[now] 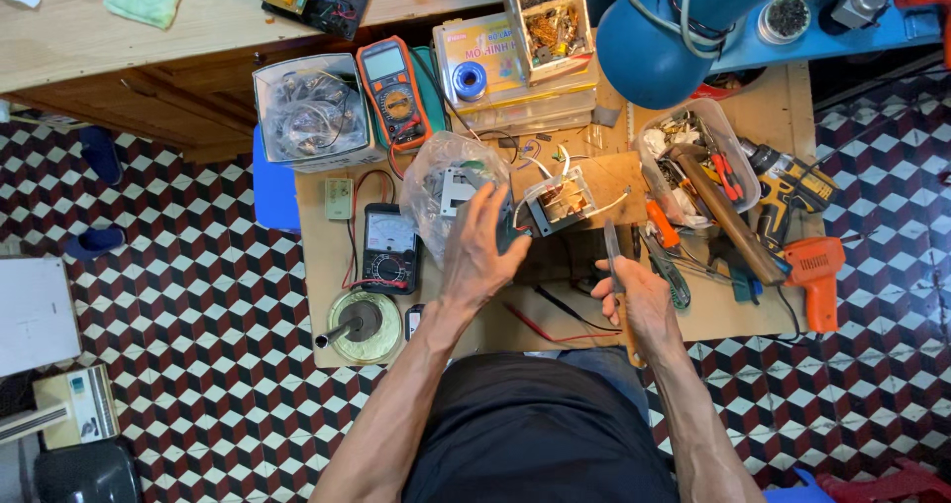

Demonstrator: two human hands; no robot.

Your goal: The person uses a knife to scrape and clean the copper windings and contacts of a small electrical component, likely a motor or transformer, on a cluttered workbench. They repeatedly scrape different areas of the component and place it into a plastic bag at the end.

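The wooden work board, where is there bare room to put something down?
Bare wood on the wooden work board lies along the left edge beside the black analog meter, and on the front right corner below the orange drill. The middle and back are crowded.

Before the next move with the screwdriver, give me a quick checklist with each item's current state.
1. Right hand grips the screwdriver: ok.
2. Left hand steadies the transformer: cannot tell; it rests beside it, at the plastic bag.
3. Screwdriver tip on the transformer: not ok; tip sits apart, to its right.
4. Transformer flat on the wooden board: ok.
5. Red and black probe leads away from the hands: not ok; they lie between them.
6. Transformer wires disconnected: cannot tell.
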